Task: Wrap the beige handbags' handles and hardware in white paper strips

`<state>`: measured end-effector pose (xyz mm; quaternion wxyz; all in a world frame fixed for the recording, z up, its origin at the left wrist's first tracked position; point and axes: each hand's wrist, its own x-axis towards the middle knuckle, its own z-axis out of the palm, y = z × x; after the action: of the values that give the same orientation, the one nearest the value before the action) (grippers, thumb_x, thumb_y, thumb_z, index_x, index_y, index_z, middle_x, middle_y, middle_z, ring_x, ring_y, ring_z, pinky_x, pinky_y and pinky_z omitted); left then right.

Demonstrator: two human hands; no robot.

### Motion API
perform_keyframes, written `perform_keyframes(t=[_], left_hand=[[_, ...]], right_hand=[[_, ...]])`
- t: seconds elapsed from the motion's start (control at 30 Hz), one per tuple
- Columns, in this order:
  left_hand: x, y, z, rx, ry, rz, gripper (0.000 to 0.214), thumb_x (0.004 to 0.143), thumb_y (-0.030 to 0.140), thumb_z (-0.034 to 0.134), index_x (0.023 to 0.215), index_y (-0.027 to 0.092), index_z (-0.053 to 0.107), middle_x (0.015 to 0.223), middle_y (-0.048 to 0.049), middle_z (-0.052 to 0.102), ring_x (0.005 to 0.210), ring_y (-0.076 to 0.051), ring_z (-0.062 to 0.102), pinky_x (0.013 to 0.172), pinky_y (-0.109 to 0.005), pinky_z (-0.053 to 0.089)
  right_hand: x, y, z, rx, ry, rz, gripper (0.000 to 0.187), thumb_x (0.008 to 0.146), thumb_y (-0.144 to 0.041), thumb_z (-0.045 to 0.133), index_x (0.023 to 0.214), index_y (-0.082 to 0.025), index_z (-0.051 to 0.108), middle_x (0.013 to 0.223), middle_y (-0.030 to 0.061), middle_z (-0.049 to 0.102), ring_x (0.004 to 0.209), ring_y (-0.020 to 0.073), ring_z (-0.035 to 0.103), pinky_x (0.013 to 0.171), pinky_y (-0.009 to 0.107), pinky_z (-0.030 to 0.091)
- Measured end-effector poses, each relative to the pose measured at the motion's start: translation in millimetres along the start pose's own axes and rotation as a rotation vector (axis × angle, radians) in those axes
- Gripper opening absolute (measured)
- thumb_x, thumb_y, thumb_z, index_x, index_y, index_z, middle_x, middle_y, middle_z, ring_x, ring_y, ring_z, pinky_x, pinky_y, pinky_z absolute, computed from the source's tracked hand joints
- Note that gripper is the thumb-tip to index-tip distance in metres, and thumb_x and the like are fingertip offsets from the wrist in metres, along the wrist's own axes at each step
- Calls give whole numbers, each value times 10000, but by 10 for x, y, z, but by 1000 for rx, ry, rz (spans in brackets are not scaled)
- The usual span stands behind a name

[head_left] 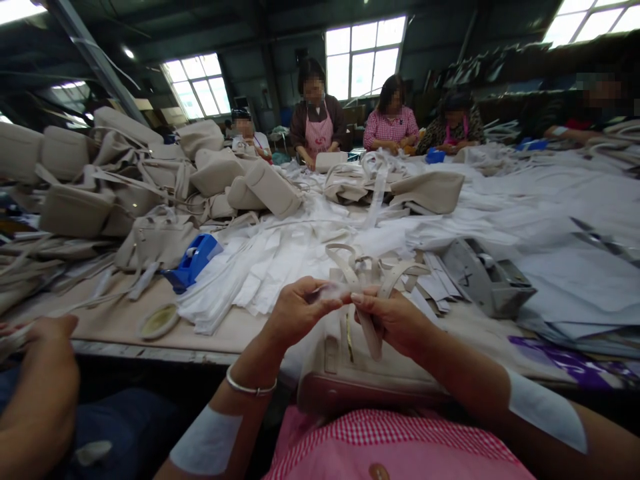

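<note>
A cream handbag (390, 370) lies on its side at the table's near edge, against my apron. Above it, my right hand (403, 319) is closed around a cream bag strap (369, 330), which hangs down in front of the bag. My left hand (296, 308) pinches a thin, whitish translucent strip (333, 291), blurred, stretching toward the right fingertips. The two hands nearly meet over the bag. Further strap loops with punched holes (395, 275) rise just behind my right hand. Whether the strip is wrapped around the strap cannot be made out.
Blue tape dispenser (197, 260) at left, grey tape dispenser (485, 277) at right. White paper sheets (280, 263) cover the middle. Cream bags (200, 170) are heaped at the left back. A tape roll (158, 322) lies near the edge. A neighbour's arm (43, 387) reaches in left; several people work opposite.
</note>
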<state>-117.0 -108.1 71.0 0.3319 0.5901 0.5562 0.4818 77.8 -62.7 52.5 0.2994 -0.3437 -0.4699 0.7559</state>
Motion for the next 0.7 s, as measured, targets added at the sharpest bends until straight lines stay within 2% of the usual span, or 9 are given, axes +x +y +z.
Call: perform_keyframes(t=[0.07,0.17,0.27,0.37,0.43,0.57,0.63,0.7], left_hand=[[22,-5,48,8,21,69,136,753,299,760,815,178,756,808,-39,651,775,-161,598,714,-266,465],[15,-40,52,-1,66,118,99,774,264,741,734,175,727,773,-28,617,746,-148,584,695,-260,455],[-25,-63,28,28,75,141,157,736,236,778,644,172,668,720,-1,576,689,-126,550,653,-245,431],[-65,-52,46,52,59,166,226,705,224,806,598,167,616,702,10,546,672,-118,528,630,-239,417],[-82,-36,80,83,46,190,242,700,235,814,599,164,606,702,10,544,667,-116,522,618,-237,414],[-91,-21,142,122,7,260,166,730,226,792,660,160,657,734,-11,592,681,-120,559,619,-235,440],[-89,-27,152,127,-12,291,72,786,194,735,730,160,704,764,-29,627,701,-125,589,641,-237,465],[-90,-41,149,136,-23,307,69,831,166,671,798,163,732,800,-47,657,736,-132,613,671,-241,486]], right_hand=[[0,7,-11,-28,3,2,348,751,-447,719,909,-137,738,532,-46,445,457,67,360,411,211,220],[6,-42,-106,-62,19,5,367,759,-480,716,880,-134,735,504,-61,376,441,60,316,396,205,192],[18,-192,-213,-4,22,0,375,716,-493,755,817,-134,724,497,-58,396,429,54,314,378,197,183],[34,-388,-231,131,22,-58,360,666,-471,800,806,-152,710,496,-58,446,410,49,318,361,187,205],[42,-497,-195,181,32,-151,328,660,-431,816,809,-160,707,478,-66,453,401,50,339,361,182,263],[51,-596,-119,114,27,-339,220,718,-341,795,724,-147,690,547,-6,588,506,94,521,441,202,418],[55,-591,-111,59,32,-385,234,756,-331,767,660,-140,670,597,24,629,528,98,540,431,200,413],[63,-561,-122,66,74,-397,234,756,-328,769,656,-146,661,598,16,623,517,93,532,406,195,392]])
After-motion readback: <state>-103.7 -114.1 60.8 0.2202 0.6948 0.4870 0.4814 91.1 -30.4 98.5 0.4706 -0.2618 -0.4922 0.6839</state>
